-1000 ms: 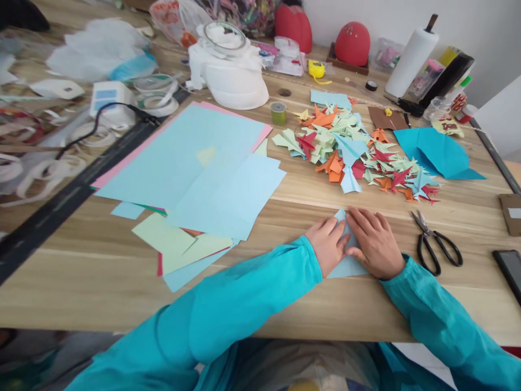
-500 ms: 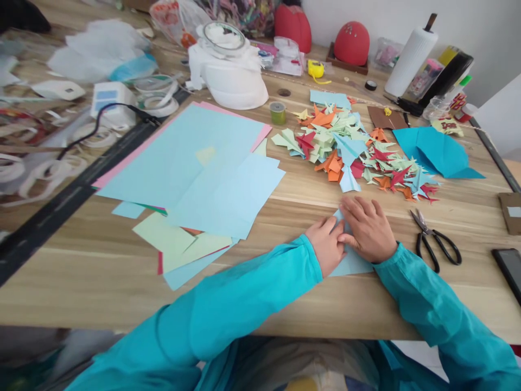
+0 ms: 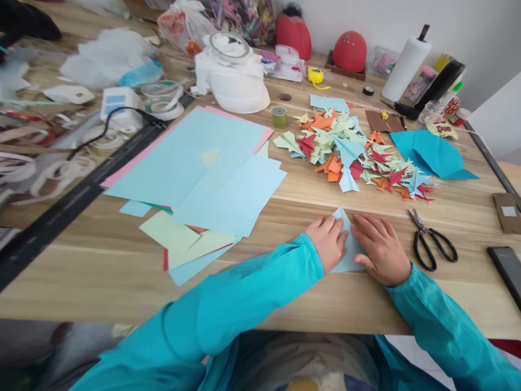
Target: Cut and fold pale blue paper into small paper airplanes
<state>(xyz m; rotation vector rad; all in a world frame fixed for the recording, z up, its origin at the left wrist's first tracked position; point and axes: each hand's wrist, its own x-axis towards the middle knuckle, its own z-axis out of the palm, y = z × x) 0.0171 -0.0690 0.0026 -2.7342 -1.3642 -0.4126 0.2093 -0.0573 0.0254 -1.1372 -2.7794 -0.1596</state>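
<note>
A light blue piece of paper [image 3: 350, 262], folded to a point at its far end, lies flat on the wooden table. My left hand [image 3: 326, 242] rests on its left side, fingers stretched over the paper. On its right edge lies my right hand [image 3: 381, 247], palm down with the fingers and thumb spread. Parts of the paper are hidden beneath both hands. Black-handled scissors [image 3: 431, 239] lie just to the right of my right hand. Beyond the hands is a heap of small folded paper planes [image 3: 345, 146] in green, orange, red and blue.
Large blue sheets [image 3: 183, 157] and paper offcuts [image 3: 171, 231] spread to the left. A green spool [image 3: 279, 116], a white cap [image 3: 232, 79] and a yellow tape measure [image 3: 316, 75] stand behind. Folded teal paper [image 3: 435, 155] and a phone [image 3: 506, 271] are at right.
My right hand has slid right and toward me, with its thumb now apart from my left hand. More of the paper's pointed tip and middle shows. My left hand stays nearly in place.
</note>
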